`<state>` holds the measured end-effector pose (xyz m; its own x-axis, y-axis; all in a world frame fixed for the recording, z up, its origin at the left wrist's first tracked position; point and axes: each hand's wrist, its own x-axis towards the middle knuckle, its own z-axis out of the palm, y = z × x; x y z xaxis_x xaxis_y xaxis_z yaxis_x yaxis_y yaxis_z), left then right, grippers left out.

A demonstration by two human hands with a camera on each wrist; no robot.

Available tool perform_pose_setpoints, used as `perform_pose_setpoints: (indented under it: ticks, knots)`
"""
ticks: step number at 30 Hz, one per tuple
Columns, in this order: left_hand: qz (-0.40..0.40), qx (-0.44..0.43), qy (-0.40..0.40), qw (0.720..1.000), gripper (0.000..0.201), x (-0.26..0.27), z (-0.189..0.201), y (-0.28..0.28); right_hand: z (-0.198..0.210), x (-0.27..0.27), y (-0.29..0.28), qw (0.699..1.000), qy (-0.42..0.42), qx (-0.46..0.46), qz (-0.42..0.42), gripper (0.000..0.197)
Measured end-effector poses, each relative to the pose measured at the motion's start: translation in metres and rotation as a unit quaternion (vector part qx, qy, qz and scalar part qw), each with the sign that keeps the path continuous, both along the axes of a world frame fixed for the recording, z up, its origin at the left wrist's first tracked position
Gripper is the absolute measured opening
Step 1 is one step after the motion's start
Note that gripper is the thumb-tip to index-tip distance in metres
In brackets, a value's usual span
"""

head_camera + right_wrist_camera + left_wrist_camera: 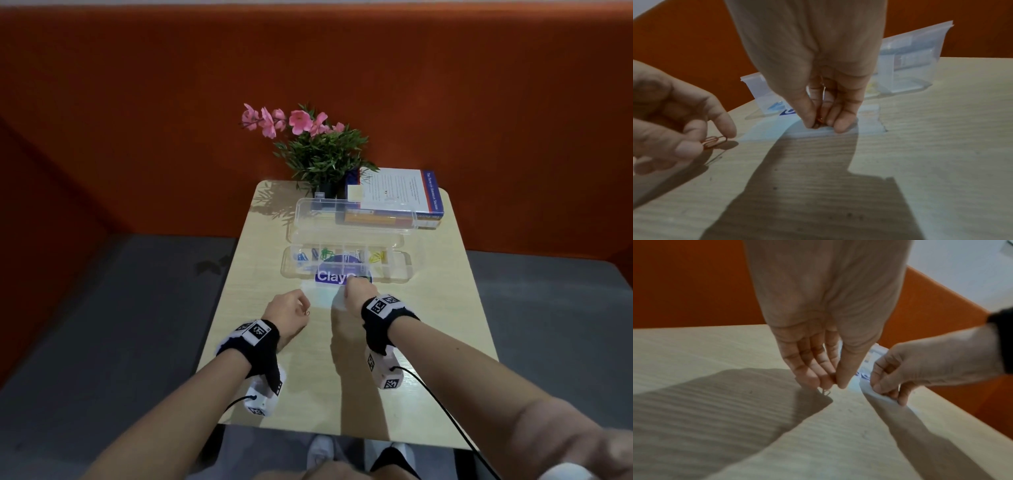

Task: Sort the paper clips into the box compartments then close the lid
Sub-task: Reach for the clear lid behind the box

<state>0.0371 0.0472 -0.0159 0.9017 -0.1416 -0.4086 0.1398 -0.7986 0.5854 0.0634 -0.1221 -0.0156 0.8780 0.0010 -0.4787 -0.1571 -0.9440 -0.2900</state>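
A clear compartment box [400, 270] stands open on the table, its lid [356, 216] tilted up behind it. Blue, green, silver and yellow paper clips [323, 254] lie in separate back compartments. A clear plastic bag with a blue label [334, 277] lies against the box's front. My left hand [305, 310] [830, 384] pinches an orange paper clip [714, 141] just above the table, left of the bag. My right hand [352, 282] [822, 125] pinches another orange clip [819, 121] at the bag's near edge.
A potted plant with pink flowers [322, 154] and a stack of books [397, 200] stand behind the box at the table's far edge. Bare wooden tabletop [308, 377] stretches from the hands to the near edge.
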Motion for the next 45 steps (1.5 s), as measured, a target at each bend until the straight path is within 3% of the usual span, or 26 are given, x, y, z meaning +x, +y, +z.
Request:
perform_pose_setpoints:
  ticks: [4, 7, 11, 14, 19, 20, 22, 24, 25, 28, 30, 33, 35, 38, 40, 45]
  knots:
    - [0.000, -0.036, -0.002, 0.999, 0.017, 0.009, 0.009, -0.009, 0.002, -0.008, -0.011, 0.999, -0.016, -0.010, 0.040, 0.027]
    - [0.008, -0.056, -0.005, 0.998, 0.018, 0.017, 0.017, -0.012, 0.004, -0.015, -0.025, 0.998, -0.026, 0.030, 0.053, 0.012]
    - [0.021, -0.078, 0.000, 0.997, 0.017, 0.023, 0.023, -0.010, 0.000, -0.022, -0.043, 0.990, -0.013, 0.125, -0.062, 0.010]
    - [0.023, -0.080, 0.000, 0.997, 0.019, 0.026, 0.024, -0.013, -0.005, -0.022, -0.049, 0.974, 0.010, 0.184, -0.135, 0.021]
    - [0.011, -0.083, -0.007, 0.996, 0.021, 0.029, 0.024, -0.023, -0.003, -0.027, -0.037, 0.993, -0.030, 0.086, -0.070, 0.007]
    - [0.007, -0.080, -0.010, 0.997, 0.023, 0.030, 0.024, -0.025, -0.004, -0.026, -0.035, 0.996, -0.027, 0.063, -0.051, 0.013]
    - [0.000, -0.074, -0.013, 0.997, 0.026, 0.030, 0.024, -0.028, -0.001, -0.023, -0.030, 1.000, 0.012, 0.016, -0.016, 0.021]
    - [-0.007, -0.074, -0.014, 0.997, 0.027, 0.032, 0.025, -0.031, 0.005, -0.020, -0.030, 0.998, 0.049, -0.020, 0.015, 0.012]
    - [-0.012, -0.072, -0.016, 0.997, 0.025, 0.034, 0.026, -0.033, 0.006, -0.020, -0.031, 0.998, 0.061, -0.029, 0.018, 0.018]
    - [-0.030, -0.079, -0.019, 0.996, 0.017, 0.042, 0.031, -0.043, 0.009, -0.028, -0.037, 0.997, 0.057, -0.032, 0.028, 0.013]
    - [-0.052, -0.089, -0.020, 0.994, 0.014, 0.048, 0.035, -0.055, 0.007, -0.037, -0.044, 0.999, 0.032, -0.016, 0.022, 0.023]
    - [-0.083, -0.106, -0.020, 0.991, 0.014, 0.057, 0.041, -0.086, 0.000, -0.055, -0.064, 0.996, 0.023, 0.073, -0.050, 0.016]
    - [-0.095, -0.109, -0.027, 0.989, 0.014, 0.065, 0.044, -0.111, -0.005, -0.065, -0.083, 0.969, 0.033, 0.183, -0.163, 0.024]
    - [-0.084, -0.124, -0.030, 0.988, 0.017, 0.076, 0.050, -0.147, 0.002, -0.076, -0.112, 0.882, 0.049, 0.342, -0.319, 0.019]
    - [-0.060, -0.143, -0.016, 0.988, 0.018, 0.084, 0.053, -0.167, 0.014, -0.078, -0.130, 0.836, 0.056, 0.400, -0.371, 0.007]
    - [-0.014, -0.143, 0.014, 0.989, 0.021, 0.102, 0.051, -0.191, 0.044, -0.061, -0.158, 0.738, 0.055, 0.517, -0.430, 0.019]
